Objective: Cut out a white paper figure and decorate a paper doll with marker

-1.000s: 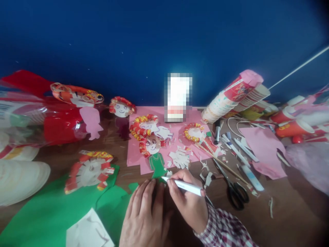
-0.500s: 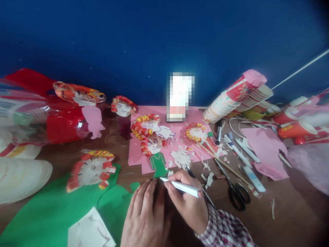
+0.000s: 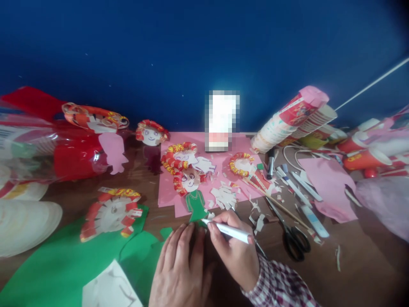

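Note:
My right hand (image 3: 239, 256) grips a white marker pen (image 3: 231, 232), its tip by the lower edge of a green paper dress (image 3: 194, 205). The dress belongs to a paper doll with a drawn face (image 3: 190, 183) and red and yellow curled paper hair. Flat with outstretched fingers, my left hand (image 3: 180, 264) lies at the bottom end of the dress and hides whatever is under it. Pale lines are drawn on the dress near its neck and sides. A cut white paper piece (image 3: 224, 195) lies just beyond my right hand.
Black-handled scissors (image 3: 297, 243) and a thin wooden stick (image 3: 286, 209) lie at right among paper scraps. Green paper (image 3: 54, 264) spreads at left. Stacked paper cups (image 3: 287, 121) lean at the back right, near a blurred-out bright phone-like object (image 3: 221, 121). Pink sheets (image 3: 166, 187) lie behind the doll.
The view has shifted slightly. The marker tip has moved a little to the right along the lower dress; my left hand stays in place.

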The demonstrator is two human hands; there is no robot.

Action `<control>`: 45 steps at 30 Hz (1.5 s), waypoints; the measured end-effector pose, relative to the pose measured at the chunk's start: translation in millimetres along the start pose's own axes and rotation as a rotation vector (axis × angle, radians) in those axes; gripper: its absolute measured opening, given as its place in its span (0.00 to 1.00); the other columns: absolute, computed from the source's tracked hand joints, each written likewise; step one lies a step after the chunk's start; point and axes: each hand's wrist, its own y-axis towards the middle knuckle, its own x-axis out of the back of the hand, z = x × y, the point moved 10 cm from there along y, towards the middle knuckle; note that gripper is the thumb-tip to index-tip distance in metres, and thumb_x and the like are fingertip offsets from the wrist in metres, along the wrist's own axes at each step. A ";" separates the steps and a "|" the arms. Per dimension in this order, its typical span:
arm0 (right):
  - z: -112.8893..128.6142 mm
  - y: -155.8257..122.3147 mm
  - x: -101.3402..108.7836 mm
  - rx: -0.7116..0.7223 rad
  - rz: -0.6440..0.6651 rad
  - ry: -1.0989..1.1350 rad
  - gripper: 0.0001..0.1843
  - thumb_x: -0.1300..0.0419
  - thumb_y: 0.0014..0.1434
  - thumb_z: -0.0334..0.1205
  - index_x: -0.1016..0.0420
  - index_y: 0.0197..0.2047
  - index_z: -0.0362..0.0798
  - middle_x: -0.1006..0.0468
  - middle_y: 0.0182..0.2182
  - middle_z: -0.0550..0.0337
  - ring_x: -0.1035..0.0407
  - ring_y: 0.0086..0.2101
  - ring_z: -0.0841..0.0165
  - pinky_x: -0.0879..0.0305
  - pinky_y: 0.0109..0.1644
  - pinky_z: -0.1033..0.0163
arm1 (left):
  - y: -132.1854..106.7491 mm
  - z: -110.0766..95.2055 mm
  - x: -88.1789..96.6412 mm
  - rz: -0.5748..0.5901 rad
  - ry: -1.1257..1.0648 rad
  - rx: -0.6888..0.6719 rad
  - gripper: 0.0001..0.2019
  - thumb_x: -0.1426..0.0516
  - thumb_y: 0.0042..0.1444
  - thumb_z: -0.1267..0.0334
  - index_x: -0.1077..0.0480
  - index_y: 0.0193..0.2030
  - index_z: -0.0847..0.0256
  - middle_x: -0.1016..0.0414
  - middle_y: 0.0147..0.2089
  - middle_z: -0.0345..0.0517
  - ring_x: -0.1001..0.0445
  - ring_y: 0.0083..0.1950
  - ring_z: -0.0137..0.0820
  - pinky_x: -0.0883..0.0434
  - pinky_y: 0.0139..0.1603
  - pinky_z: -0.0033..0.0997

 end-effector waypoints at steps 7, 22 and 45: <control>-1.3 0.3 3.6 -0.009 -0.028 -0.001 0.05 0.46 0.60 0.37 0.33 0.33 0.46 0.28 0.25 0.58 0.30 0.26 0.68 0.35 0.28 0.68 | 2.0 -0.3 0.4 -0.007 -0.003 -0.004 0.23 0.45 0.53 0.55 0.35 0.55 0.63 0.34 0.55 0.55 0.37 0.56 0.45 0.37 0.54 0.44; -8.5 -0.3 6.5 -0.059 -0.056 0.067 0.03 0.46 0.59 0.36 0.35 0.33 0.47 0.31 0.23 0.61 0.33 0.23 0.71 0.36 0.26 0.69 | 0.6 0.5 -0.4 -0.011 0.003 -0.014 0.23 0.45 0.52 0.54 0.34 0.54 0.62 0.33 0.55 0.54 0.36 0.55 0.44 0.37 0.54 0.43; -0.4 0.1 6.9 -0.048 -0.036 0.169 0.03 0.46 0.59 0.37 0.35 0.34 0.47 0.30 0.25 0.61 0.34 0.23 0.72 0.35 0.27 0.68 | 5.5 0.3 4.5 -0.003 -0.020 0.053 0.22 0.46 0.54 0.56 0.35 0.56 0.59 0.33 0.55 0.52 0.36 0.56 0.43 0.37 0.55 0.44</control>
